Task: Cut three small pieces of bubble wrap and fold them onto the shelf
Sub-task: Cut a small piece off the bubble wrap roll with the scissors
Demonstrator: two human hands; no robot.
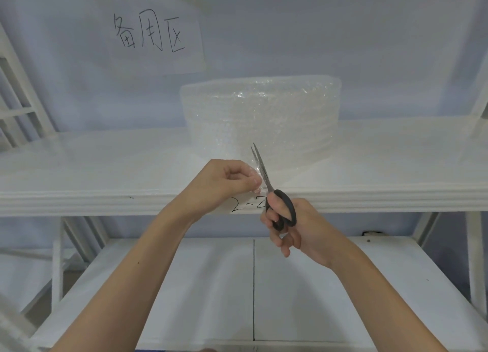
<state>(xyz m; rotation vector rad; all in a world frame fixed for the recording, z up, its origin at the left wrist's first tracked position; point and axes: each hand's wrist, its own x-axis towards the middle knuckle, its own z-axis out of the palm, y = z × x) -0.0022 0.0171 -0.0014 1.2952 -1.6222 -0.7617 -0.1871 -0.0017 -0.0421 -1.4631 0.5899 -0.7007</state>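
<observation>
A big roll of clear bubble wrap [264, 114] stands on the white upper shelf [105, 166]. Its loose end trails forward to the shelf's front edge. My left hand [227, 180] pinches that loose end between thumb and fingers. My right hand [290, 227] grips black-handled scissors [266, 182] just right of the left hand. The blades point up and away, slightly apart, with the wrap's edge between them.
A paper sign with handwritten characters [151, 33] hangs on the wall above the shelf. A small label reading "2-2" [245, 205] sits on the shelf's front lip. A lower white shelf [184, 285] lies beneath my arms. White frame posts [475, 259] stand at both sides.
</observation>
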